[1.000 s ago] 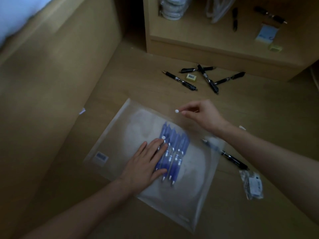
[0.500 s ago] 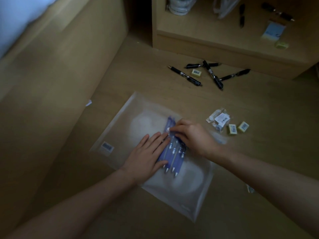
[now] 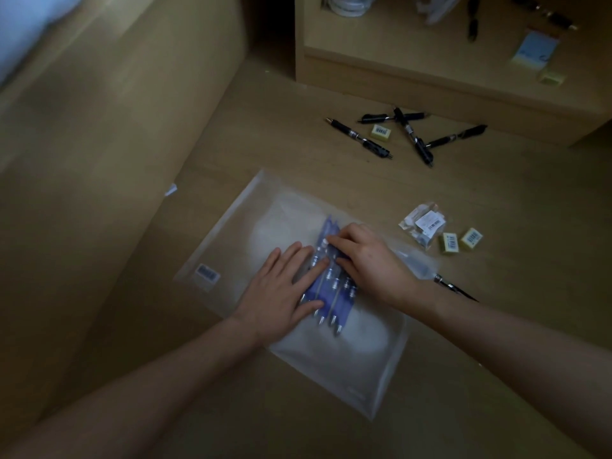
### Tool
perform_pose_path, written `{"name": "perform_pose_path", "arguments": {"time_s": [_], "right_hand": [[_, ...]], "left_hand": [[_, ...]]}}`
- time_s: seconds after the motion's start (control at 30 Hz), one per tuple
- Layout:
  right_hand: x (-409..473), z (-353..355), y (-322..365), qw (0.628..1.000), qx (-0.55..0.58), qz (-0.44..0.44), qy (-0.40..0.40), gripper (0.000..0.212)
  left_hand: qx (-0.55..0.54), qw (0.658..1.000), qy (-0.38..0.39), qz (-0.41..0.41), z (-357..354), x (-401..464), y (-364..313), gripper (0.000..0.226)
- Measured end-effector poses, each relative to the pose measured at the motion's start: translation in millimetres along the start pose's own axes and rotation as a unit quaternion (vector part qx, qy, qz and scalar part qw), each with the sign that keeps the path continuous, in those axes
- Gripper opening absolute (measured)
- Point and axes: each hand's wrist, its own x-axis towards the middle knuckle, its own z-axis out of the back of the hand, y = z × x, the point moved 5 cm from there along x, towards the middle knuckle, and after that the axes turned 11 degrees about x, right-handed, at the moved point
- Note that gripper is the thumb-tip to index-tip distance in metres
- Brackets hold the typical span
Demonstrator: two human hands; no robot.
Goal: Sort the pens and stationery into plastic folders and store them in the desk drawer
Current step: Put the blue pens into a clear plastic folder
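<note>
Surface: wooden floor [image 3: 496, 376], dimly lit. A tall wooden panel [image 3: 109, 134] bounds the left side; an open drawer [image 3: 414, 81] stands at the far right, holding a notepad [image 3: 534, 48] and small items.

The clear plastic folder [image 3: 347, 369] lies flat on the floor at centre, with blue pens [image 3: 326, 293] bunched inside it. Left hand [image 3: 281, 293] rests flat on the folder, fingers straight and spread, touching the pens. Right hand [image 3: 367, 260] lies over the pens' far ends, fingers bent down onto them; whether it pinches one cannot be told.

Far of the folder: black pens [image 3: 410, 134] scattered, with one eraser [image 3: 381, 132] among them. Right of the folder: a small plastic packet [image 3: 424, 223] and two erasers [image 3: 460, 240], just beside each other. Open floor lies near and right.
</note>
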Motion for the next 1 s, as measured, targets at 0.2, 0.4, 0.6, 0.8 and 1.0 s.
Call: {"name": "perform_pose_path", "arguments": {"time_s": [0.2,0.4,0.6,0.8,1.0], "right_hand": [[-0.4,-1.9,1.5,1.0,-0.01,0.006,0.024,0.044],[-4.2,-8.9,4.5,0.993,-0.1,0.057,0.0,0.039],[-7.1,-15.8,6.7,0.983,-0.157,0.099,0.005,0.047],[-8.6,-16.7,9.8,0.974,-0.194,0.115,0.001,0.048],[-4.8,-20.4,15.1,0.958,-0.256,0.125,0.016,0.044]], "left_hand": [[0.008,1.0,-0.007,0.015,3.8,-1.2,-2.2,0.059],[0.003,1.0,0.002,0.013,2.1,-1.8,-0.9,0.061],[-0.01,0.999,-0.033,-0.006,4.7,0.6,1.3,0.06],[0.011,1.0,0.016,-0.004,4.0,3.1,4.7,0.081],[0.043,0.999,0.016,-0.022,5.4,6.1,4.7,0.083]]}}
